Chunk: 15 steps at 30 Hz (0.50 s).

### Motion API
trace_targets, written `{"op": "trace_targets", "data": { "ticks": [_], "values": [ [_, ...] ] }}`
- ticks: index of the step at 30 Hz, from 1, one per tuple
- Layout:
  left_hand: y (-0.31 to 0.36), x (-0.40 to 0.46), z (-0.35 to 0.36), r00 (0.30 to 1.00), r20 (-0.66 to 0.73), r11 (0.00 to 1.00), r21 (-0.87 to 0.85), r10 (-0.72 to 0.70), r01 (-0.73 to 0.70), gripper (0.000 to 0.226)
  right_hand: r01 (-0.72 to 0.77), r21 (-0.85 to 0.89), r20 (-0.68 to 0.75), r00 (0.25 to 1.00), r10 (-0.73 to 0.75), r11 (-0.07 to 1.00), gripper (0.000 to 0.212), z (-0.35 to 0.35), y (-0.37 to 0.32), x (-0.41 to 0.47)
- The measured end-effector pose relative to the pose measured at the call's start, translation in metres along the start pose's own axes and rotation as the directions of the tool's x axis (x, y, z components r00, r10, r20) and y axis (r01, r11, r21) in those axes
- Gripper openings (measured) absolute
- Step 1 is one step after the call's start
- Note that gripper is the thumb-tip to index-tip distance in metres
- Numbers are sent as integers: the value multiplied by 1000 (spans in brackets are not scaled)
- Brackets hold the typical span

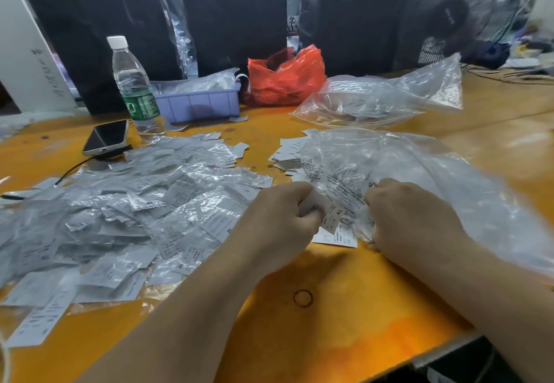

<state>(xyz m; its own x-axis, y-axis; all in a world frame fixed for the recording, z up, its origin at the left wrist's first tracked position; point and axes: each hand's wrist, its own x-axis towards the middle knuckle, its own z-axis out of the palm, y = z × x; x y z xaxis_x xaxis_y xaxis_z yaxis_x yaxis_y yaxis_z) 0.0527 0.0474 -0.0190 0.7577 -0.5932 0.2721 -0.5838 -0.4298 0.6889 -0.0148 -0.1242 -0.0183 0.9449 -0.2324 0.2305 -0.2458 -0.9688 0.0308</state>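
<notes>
left hand [281, 217] curled round an xl label [335, 217] poking out past its fingertips, right hand [410, 217] pinching the clear bag [389, 157] just beside them; i'd hold that mouth wide and slide it in flat.

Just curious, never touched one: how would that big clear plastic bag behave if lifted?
Probably floppy: the clear plastic bag crumples where the right hand grips it. Likely light, being thin see-through film. Its glossy sheen suggests it may slip.
</notes>
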Motion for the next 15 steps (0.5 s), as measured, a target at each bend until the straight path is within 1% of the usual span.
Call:
{"op": "trace_targets", "data": {
  "ticks": [2, 3, 5, 7, 9, 11, 13, 15],
  "values": [
    [0, 0, 0, 1000, 0, 1000, 12, 0, 0, 16, -14, 12, -3, 1000, 14, 1000, 24, 1, 1, 2],
    [0, 1, 0, 1000, 3, 1000, 15, 0, 0, 17, -23, 16, -13, 1000, 23, 1000, 19, 2, 1, 2],
    [0, 1, 1, 1000, 11, 1000, 18, 1, -2, 20, -43, -53, 12, 999, 44, 998, 7, 3, 1, 2],
    [0, 1, 2, 1000, 13, 1000, 24, 3, -3, 21, -75, -164, 100, 991, 92, 984, 23, 7, 2, 3],
    [2, 1, 3, 1000, 15, 1000, 23, 0, 0, 22, -108, -201, 171, 975, 143, 974, 36, 8, 3, 2],
    [3, 1, 3, 1000, 23, 1000, 26, -4, 3, 22, -98, -181, 162, 978, 128, 979, 37, 9, 4, 1],
    [4, 1, 3, 999, 30, 1000, 19, -11, 11, 22, -73, -71, 96, 992, 79, 995, 25, 9, 2, 0],
    [4, 0, 3, 999, 35, 1000, 15, -16, 15, 23, -8, -8, 21, 1000, 9, 1000, 4, 8, 0, 0]
  ]
}}
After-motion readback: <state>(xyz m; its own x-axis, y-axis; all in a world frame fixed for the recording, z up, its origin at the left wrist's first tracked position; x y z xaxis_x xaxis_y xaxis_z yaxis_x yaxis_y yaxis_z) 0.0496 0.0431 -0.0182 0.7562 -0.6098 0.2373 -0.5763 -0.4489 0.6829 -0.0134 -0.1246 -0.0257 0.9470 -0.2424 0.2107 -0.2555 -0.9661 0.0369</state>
